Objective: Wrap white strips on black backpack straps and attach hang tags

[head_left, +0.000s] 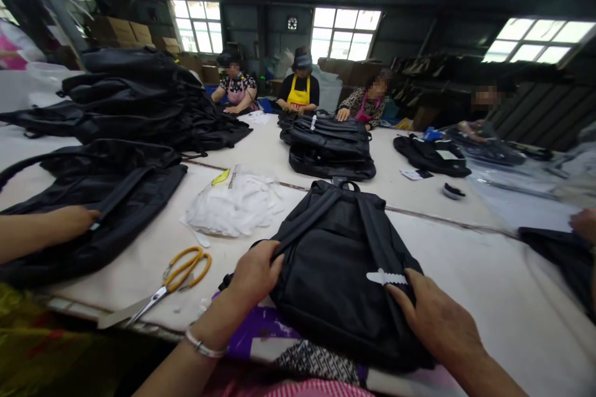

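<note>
A black backpack (335,260) lies on the table in front of me, its shoulder straps facing up and its top handle pointing away. My left hand (256,273) is closed on the backpack's left side, near the lower end of the left strap. My right hand (437,316) is closed at the right strap, thumb and forefinger at one end of a white strip with a notched edge (385,277). The strip lies across that strap. The undersides of my fingers are partly hidden.
Orange-handled scissors (186,269) and a pile of white strips (235,201) lie to the left. Another person's hand (74,223) touches a black bag (116,198). Stacked black bags (139,92) and more backpacks (328,142) stand farther back, with several people behind.
</note>
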The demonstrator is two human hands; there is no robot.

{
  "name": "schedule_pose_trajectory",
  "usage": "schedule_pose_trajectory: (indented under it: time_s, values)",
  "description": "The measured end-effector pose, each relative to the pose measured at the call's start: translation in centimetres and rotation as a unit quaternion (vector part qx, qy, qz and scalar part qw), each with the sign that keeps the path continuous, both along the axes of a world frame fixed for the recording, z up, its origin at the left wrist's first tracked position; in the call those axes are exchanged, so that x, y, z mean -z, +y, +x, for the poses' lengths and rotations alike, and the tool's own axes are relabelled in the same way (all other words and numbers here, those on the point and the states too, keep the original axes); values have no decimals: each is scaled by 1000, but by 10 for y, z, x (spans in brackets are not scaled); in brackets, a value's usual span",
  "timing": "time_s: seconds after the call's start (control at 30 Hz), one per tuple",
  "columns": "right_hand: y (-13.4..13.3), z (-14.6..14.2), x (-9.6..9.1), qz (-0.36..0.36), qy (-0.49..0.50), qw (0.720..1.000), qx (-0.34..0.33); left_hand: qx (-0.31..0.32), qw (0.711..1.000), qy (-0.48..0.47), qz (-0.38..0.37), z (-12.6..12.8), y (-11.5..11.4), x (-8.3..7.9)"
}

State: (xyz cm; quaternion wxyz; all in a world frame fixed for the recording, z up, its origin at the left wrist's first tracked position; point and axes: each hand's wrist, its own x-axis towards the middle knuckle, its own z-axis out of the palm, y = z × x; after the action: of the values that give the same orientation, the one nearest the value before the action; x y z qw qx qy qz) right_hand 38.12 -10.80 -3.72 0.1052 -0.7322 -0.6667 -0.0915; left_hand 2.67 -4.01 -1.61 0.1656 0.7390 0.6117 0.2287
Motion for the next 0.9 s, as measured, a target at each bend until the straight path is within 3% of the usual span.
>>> schedule_pose_trajectory:
  time_s: [0.1, 0.17, 0.3, 0.4, 0.53, 0.7, 0.77, 0.9]
  values:
    - [-3, -19, -11, 112, 14, 988, -105, -30, 989, 135, -42, -36, 9, 16]
    - [-6, -42, -20, 106, 51, 973, -196, -16, 985, 166, -45, -45, 14, 22]
    - [-14, -94, -21, -97, 115, 926, -346, 13, 981, 173, -82, -48, 27, 21]
    - [-16, -113, -3, -221, 110, 904, -349, 30, 979, 172, -100, -53, 37, 20]
    - [-16, -107, 15, -251, 99, 907, -324, 26, 980, 154, -121, -59, 46, 14]
    - [-16, -101, 15, -258, 86, 902, -334, 135, 964, 2, -227, -53, 52, -20]
    - [-16, -103, 14, -261, 70, 901, -338, 156, 936, -113, -294, -46, 51, -39]
    - [-16, -102, 10, -271, 68, 896, -346, 182, 852, -326, -367, -27, 44, -72]
